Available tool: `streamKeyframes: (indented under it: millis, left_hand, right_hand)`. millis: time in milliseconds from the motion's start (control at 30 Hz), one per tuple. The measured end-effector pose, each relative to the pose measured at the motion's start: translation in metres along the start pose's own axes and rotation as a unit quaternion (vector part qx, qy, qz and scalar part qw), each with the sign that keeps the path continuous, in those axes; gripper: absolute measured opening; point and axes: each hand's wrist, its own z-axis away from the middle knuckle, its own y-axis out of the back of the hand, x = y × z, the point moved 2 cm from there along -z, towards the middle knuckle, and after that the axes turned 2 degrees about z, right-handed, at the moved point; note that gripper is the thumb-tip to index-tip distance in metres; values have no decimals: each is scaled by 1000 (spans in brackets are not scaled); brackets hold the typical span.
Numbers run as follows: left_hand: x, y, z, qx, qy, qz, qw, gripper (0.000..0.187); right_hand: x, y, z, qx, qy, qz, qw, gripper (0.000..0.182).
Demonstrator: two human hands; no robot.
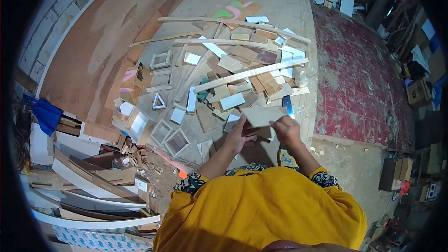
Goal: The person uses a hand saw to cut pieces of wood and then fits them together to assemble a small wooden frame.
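Observation:
A pale, flat wooden board is held up in front of me, over the near edge of the worktable. My left hand grips its left edge, with the thumb at the top and the fingers partly hidden beneath. At its right corner, the fingers of my right hand are closed on the same board. Beside my right wrist lies what looks like a handsaw, with a yellow-and-grey handle and a blue blade end; my arm hides its middle. Wood offcuts lie just beyond the board.
Long wooden strips cross the pile on the worktable. Small wooden frames sit to the left. A large plywood sheet stands at far left, above stacked curved boards. A red worn panel lies right.

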Motion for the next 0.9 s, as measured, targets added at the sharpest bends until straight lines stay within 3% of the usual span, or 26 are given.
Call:
streamKeyframes:
  millis: [100,167,233,333,400,433,500,567,633,767,900]
  left_hand:
    - [1,2,3,-11,-18,-67,997,40]
    - [0,3,7,12,-25,-19,999,38]
    - [4,7,13,-9,-112,-12,994,33]
    - [16,13,32,-8,-56,17,998,34]
    - [20,18,38,50,-138,-4,989,35]
    - [21,17,43,53,-137,-2,989,35]
    - [23,14,54,65,-163,-34,984,37]
    - [18,19,57,66,-161,-44,984,36]
    - [12,20,61,70,-162,-51,983,35]
    - [0,22,74,105,-190,-63,974,27]
    - [-15,39,93,159,-179,-74,968,23]
  right_hand:
    - [-17,-12,4,-18,47,-22,998,11]
    - [-19,-14,8,-31,70,-18,997,9]
    - [-15,-8,4,-5,68,-32,997,11]
    - [4,-1,2,31,27,-6,999,17]
    - [8,13,-4,35,-23,-16,999,14]
    - [7,13,-5,32,-22,-18,999,14]
    - [13,8,-6,19,-209,-260,942,12]
    - [12,-1,-4,14,-230,-313,921,18]
    - [9,-9,-1,-73,-389,-490,777,23]
    - [8,-14,5,-159,-338,-552,745,18]
    - [2,-20,11,-174,-364,-523,751,18]
